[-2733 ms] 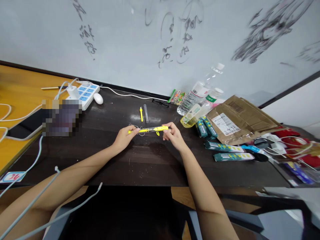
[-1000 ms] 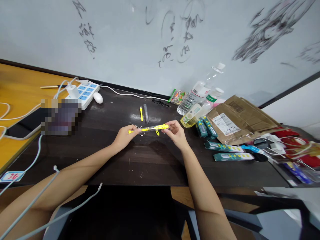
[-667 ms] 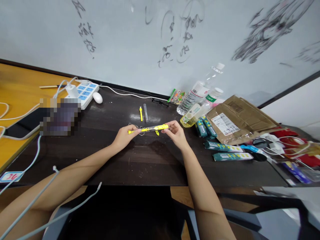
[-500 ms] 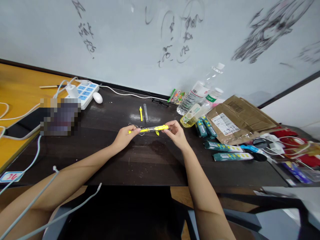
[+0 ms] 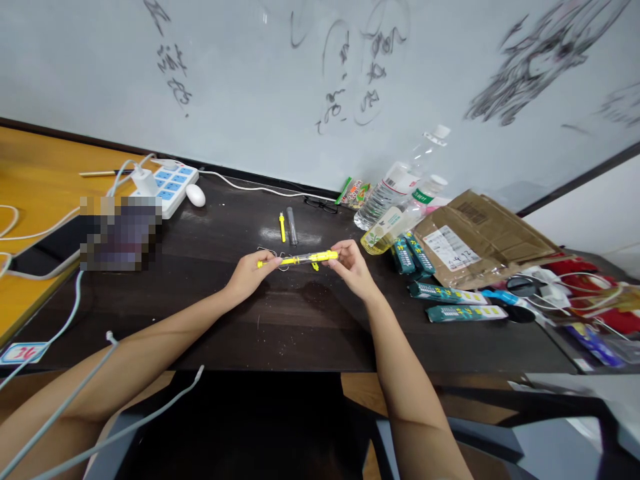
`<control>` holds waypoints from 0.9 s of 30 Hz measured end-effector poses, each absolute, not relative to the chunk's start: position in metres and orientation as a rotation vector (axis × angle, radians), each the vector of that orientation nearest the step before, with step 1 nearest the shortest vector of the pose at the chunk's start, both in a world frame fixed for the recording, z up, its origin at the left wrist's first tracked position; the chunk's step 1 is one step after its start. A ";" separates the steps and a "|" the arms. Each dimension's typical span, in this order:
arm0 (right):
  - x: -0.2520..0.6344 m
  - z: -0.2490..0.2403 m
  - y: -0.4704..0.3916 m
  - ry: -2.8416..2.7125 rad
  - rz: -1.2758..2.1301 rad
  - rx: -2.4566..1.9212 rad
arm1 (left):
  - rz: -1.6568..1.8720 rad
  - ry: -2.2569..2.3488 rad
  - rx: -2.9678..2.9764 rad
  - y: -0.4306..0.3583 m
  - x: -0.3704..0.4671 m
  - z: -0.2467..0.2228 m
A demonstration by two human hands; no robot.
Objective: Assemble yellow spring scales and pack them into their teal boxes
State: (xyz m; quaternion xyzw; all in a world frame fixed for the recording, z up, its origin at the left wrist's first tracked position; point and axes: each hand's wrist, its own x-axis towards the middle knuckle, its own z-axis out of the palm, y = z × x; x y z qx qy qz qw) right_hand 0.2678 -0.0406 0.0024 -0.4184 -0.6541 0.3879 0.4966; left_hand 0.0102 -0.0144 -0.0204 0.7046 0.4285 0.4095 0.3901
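Note:
Above the dark desk, a slim yellow pen-shaped tube (image 5: 304,259) with a clear middle section is held level between both hands. My left hand (image 5: 251,275) pinches its left end, thumb and fingers closed. At the right end, my right hand (image 5: 351,267) has thumb and fingers closed on the yellow tip. Just below the tube, a small yellow piece (image 5: 315,267) shows against the desk. Partly hidden behind my left fingers are thin pale wire loops (image 5: 266,251). Farther back lie a thin yellow stick (image 5: 282,227) and a clear grey tube (image 5: 291,226), side by side.
Two plastic bottles (image 5: 384,197) lean at the back right, near a snack bag (image 5: 356,193) and glasses (image 5: 321,205). Green boxes (image 5: 466,313) and a brown parcel (image 5: 483,233) occupy the right. A power strip (image 5: 174,188), a white mouse (image 5: 195,195) and cables stand left.
Almost nothing differs. My right hand and the tube shift very slightly, and both hands keep their hold on the yellow tube.

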 end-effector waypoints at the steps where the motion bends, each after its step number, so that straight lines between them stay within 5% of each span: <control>1: 0.268 0.002 -0.041 -1.588 0.962 -1.017 | 1.046 1.088 1.791 -0.014 0.010 -0.020; 27: 0.270 0.005 -0.042 -1.606 1.029 -1.049 | 0.996 1.076 1.775 -0.011 0.011 -0.024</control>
